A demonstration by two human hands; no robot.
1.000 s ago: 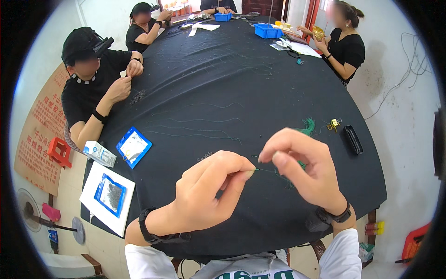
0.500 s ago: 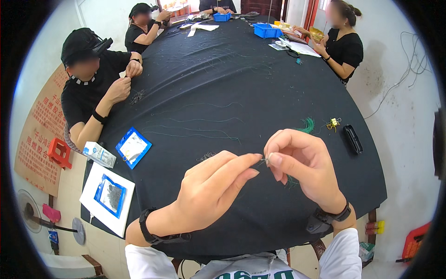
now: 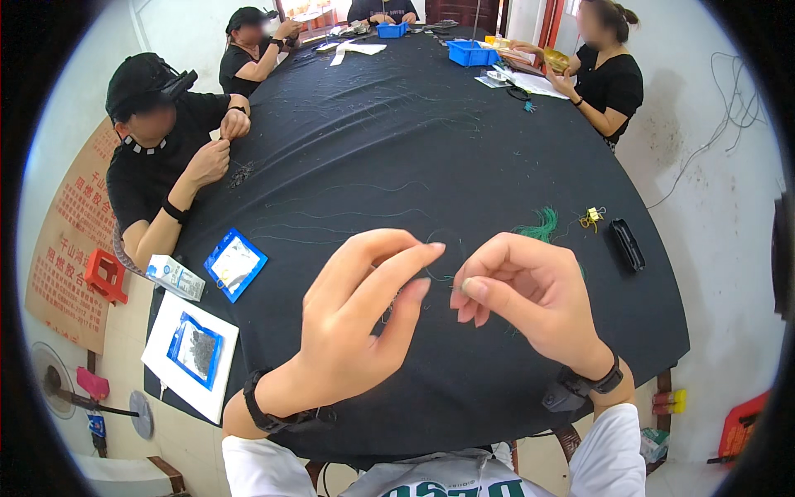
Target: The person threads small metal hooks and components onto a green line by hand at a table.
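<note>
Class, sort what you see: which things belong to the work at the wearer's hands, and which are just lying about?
Seemingly in the work:
fine green thread between left hand and right hand
green thread bundle
thin strands on the black cloth

Apparently just lying about:
black case
yellow clip
white carton
white board

The tabletop (image 3: 513,182) is draped in plain black, its thread bundle (image 3: 540,225) deep green, its clip (image 3: 591,217) golden yellow, its slim case (image 3: 627,244) black. Bright blue borders frame both packets — the upper packet (image 3: 236,265) pale inside, the lower packet (image 3: 195,349) dark grey — and the board (image 3: 225,364) is white. Sleeves (image 3: 265,466) are white, wristbands (image 3: 255,403) black, the stool (image 3: 105,275) red.
</note>
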